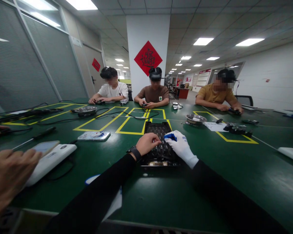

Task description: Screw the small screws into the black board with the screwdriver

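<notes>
A black tray-like case (pixel 158 127) with small parts inside lies on the green table in front of me. My left hand (pixel 147 144), bare with a dark band at the wrist, is over the case's left side, its fingers bent and pressed together; what they hold, if anything, is too small to tell. My right hand (pixel 180 145) wears a white glove with blue fingertips. Its fingers are closed at the case's right edge, and anything between them is hidden. Light-coloured pieces (pixel 158 163) sit along the near end of the case.
Another person's hand (pixel 12 172) is at the left, by a white device (pixel 51 162). A phone (pixel 94 136) lies left of the case, a metal bowl (pixel 196 119) to the right. A white cloth (pixel 116 203) is near the front edge. Three people sit opposite.
</notes>
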{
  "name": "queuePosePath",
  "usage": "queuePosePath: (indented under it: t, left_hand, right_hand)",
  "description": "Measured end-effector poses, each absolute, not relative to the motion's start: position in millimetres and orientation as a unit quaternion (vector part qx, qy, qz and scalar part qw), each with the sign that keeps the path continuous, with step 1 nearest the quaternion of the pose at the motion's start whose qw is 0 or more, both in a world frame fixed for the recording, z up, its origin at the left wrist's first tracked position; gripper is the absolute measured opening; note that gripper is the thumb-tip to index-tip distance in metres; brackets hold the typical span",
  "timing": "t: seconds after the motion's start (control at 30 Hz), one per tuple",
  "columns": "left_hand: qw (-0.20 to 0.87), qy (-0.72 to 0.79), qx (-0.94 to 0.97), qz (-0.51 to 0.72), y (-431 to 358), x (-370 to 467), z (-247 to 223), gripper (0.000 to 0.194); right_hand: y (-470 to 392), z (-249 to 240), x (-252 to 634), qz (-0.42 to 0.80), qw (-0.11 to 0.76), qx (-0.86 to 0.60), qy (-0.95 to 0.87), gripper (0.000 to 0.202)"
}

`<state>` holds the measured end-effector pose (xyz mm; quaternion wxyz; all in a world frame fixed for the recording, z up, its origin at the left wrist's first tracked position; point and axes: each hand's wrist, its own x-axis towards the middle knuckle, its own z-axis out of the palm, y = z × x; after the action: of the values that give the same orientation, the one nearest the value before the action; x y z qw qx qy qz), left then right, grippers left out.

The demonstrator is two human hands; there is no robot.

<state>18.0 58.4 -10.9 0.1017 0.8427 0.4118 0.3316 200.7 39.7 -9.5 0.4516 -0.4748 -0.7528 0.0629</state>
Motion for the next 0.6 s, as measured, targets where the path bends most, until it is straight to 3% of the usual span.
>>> queuePosePath:
  t: [0.1,0.27,0.4,0.5,0.6]
  left_hand:
    - [0.101,0.413,0.847,0.318,58.7,16.8,-12.8,0.019]
    - [0.134,0.408,0.853,0.297,61.2,16.3,-18.1,0.02]
    - [0.186,0.409,0.841,0.302,64.8,16.0,-19.7,0.022]
    - [0.228,0.408,0.83,0.304,64.9,15.8,-16.5,0.023]
    - [0.247,0.4,0.831,0.298,63.4,15.5,-13.0,0.023]
  right_hand:
    - [38.4,-6.1,202.5,0.038,0.386,-0.476,-0.789,0.014]
    - [30.0,6.6,200.4,-0.077,0.182,-0.443,-0.875,0.015]
    - [28.1,8.0,193.8,-0.11,0.078,-0.445,-0.885,0.013]
    - [30.1,3.4,191.2,-0.121,0.071,-0.453,-0.88,0.014]
    - [31.5,-1.4,193.1,-0.122,0.142,-0.487,-0.853,0.016]
